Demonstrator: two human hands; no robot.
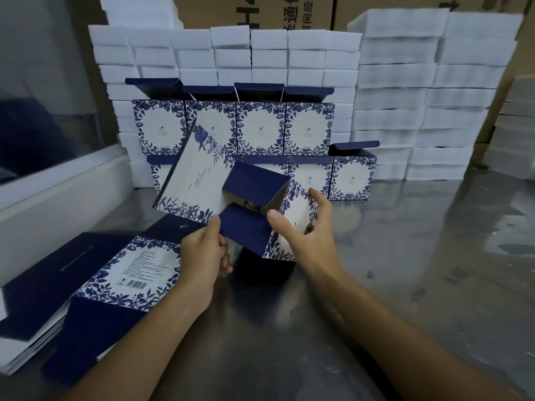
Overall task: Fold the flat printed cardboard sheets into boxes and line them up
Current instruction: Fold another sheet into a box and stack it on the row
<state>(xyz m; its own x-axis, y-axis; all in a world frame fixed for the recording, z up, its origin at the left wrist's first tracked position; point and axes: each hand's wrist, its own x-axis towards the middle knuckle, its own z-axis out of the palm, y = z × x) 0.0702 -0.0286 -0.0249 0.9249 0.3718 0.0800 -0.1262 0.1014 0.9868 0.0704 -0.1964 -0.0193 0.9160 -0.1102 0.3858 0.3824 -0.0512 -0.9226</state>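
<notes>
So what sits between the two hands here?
In the head view, the half-folded box fills the gap: the left hand pinches a navy flap while the right hand cups its printed side.

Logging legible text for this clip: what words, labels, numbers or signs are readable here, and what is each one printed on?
"H" with a cut-off character beside it: brown cardboard carton behind the white foam blocks.
"通信" and "间经": brown carton panel, characters sideways and cropped.
Barcode and paragraph: top flat blue-and-white printed cardboard sheet, too small to read.
Vertical lines of text: half-folded blue-and-white box in both hands, blurred.
Crest and caption: finished blue floral boxes, unreadable.
</notes>
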